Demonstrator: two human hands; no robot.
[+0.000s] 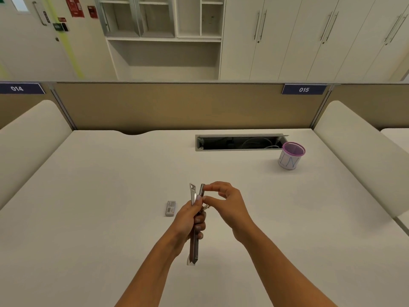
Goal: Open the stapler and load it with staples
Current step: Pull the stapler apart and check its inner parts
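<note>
Stapler [193, 238] held above tabletop [110, 218], just below centre of view, lengthwise along the 12–6 line, opened out. Left hand [188, 220] wrapped round its middle, grip clamped on stapler, thumb pressed up along the metal near the top. Two metal arms fanned apart at 12 o'clock end: lighter silver one to the left, darker one to the right. Lower end pointing to 6 o'clock, past the left wrist. Right hand [225, 204] at 3 o'clock of stapler top, thumb and forefinger pinched on tip of darker arm, other fingers curled loose. Small bright metal bit just under right thumb, too small to tell what. Staple box [170, 208] flat on tabletop at 9 o'clock of left hand, near but apart, looks closed. Purple-rimmed cup [290, 156] well apart at 1 o'clock, upright, just beside right end of cable tray [240, 142]. Tray lid open, cables inside. Divider [177, 107] along far tabletop edge, tag 015 [303, 89] at its upper right.
</note>
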